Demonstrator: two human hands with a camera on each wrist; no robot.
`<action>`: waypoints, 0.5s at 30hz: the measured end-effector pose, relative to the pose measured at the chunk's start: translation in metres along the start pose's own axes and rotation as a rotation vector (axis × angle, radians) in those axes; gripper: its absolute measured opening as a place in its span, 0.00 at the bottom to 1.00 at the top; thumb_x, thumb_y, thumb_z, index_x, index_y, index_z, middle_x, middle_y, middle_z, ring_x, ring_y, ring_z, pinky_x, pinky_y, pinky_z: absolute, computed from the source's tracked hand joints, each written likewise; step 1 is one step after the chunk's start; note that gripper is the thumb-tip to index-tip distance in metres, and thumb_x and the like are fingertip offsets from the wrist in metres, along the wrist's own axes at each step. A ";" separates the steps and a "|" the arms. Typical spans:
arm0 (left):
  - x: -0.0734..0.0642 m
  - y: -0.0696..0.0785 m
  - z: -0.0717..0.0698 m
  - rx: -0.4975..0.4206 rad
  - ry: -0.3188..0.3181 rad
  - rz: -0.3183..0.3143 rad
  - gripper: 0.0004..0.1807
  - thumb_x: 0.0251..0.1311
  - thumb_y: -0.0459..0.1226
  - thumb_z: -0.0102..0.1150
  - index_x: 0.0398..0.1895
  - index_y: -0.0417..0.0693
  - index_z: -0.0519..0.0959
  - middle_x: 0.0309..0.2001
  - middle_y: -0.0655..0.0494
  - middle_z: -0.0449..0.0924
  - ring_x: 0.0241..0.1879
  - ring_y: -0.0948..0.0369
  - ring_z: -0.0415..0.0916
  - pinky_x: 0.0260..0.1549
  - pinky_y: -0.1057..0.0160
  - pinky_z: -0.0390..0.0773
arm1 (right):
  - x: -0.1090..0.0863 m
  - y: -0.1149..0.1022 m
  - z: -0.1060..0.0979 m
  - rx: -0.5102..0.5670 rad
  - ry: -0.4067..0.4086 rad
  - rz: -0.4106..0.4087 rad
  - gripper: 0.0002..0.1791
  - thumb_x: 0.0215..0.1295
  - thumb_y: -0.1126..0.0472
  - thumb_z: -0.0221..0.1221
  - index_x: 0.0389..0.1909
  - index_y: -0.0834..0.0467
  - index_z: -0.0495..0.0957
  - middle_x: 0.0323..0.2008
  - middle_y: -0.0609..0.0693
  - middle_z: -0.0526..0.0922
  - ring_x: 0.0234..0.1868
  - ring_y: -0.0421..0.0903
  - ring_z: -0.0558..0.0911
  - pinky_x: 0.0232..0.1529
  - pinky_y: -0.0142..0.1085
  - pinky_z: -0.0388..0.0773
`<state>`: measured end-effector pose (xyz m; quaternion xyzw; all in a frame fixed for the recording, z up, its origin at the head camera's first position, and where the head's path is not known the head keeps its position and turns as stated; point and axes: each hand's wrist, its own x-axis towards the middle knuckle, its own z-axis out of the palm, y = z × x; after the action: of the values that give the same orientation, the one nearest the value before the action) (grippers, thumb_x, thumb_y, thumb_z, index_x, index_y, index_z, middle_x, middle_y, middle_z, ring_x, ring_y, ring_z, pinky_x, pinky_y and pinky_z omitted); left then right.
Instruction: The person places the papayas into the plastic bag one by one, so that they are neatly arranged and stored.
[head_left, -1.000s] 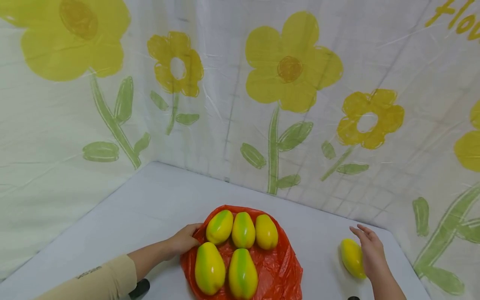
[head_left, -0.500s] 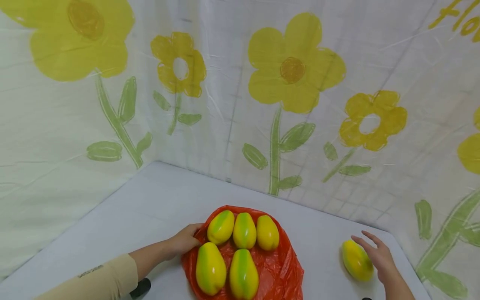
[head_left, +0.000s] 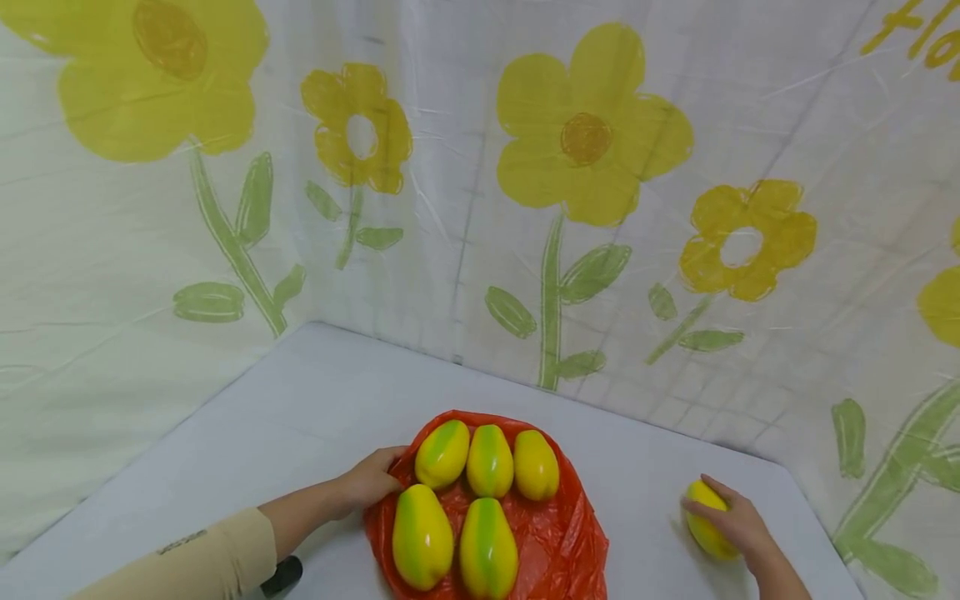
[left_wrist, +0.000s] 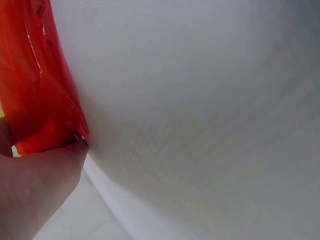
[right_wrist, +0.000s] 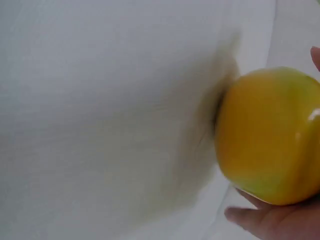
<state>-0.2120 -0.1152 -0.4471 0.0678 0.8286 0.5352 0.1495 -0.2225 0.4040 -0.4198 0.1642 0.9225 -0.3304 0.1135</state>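
A red plastic bag [head_left: 543,546] lies spread wide at the table's front, with several yellow-and-green papayas [head_left: 487,546] inside it. My left hand [head_left: 367,479] pinches the bag's left edge; in the left wrist view the thumb [left_wrist: 55,167] presses against the red plastic [left_wrist: 42,85]. Off to the right, a single papaya [head_left: 701,521] rests on the table. My right hand [head_left: 735,521] holds it, thumb and fingers on opposite sides. The right wrist view shows this papaya [right_wrist: 270,135] close up, with fingers [right_wrist: 270,220] below it.
The white table [head_left: 315,400] reaches back to a corner of curtains [head_left: 450,250] printed with yellow flowers. A small black object [head_left: 283,575] shows beneath the left forearm, partly hidden.
My right hand first drew back to the right of the lone papaya, then came in and closed around it. The left hand stays on the bag's edge.
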 end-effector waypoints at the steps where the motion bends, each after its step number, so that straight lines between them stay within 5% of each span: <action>1: 0.000 0.000 0.000 0.001 0.004 -0.002 0.30 0.52 0.26 0.52 0.63 0.39 0.66 0.57 0.44 0.72 0.46 0.56 0.73 0.48 0.52 0.79 | 0.001 0.001 0.001 -0.026 0.011 -0.010 0.56 0.51 0.31 0.56 0.71 0.62 0.46 0.64 0.76 0.48 0.56 0.69 0.59 0.60 0.64 0.59; 15: 0.001 -0.001 0.000 -0.007 -0.007 0.002 0.30 0.53 0.26 0.52 0.63 0.38 0.65 0.57 0.43 0.72 0.44 0.57 0.72 0.47 0.53 0.80 | 0.001 0.008 0.004 -0.080 0.088 -0.017 0.53 0.53 0.37 0.56 0.70 0.64 0.45 0.61 0.77 0.52 0.54 0.70 0.62 0.54 0.61 0.67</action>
<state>-0.2126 -0.1158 -0.4480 0.0701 0.8262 0.5379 0.1522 -0.2198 0.4078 -0.4276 0.1659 0.9405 -0.2865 0.0763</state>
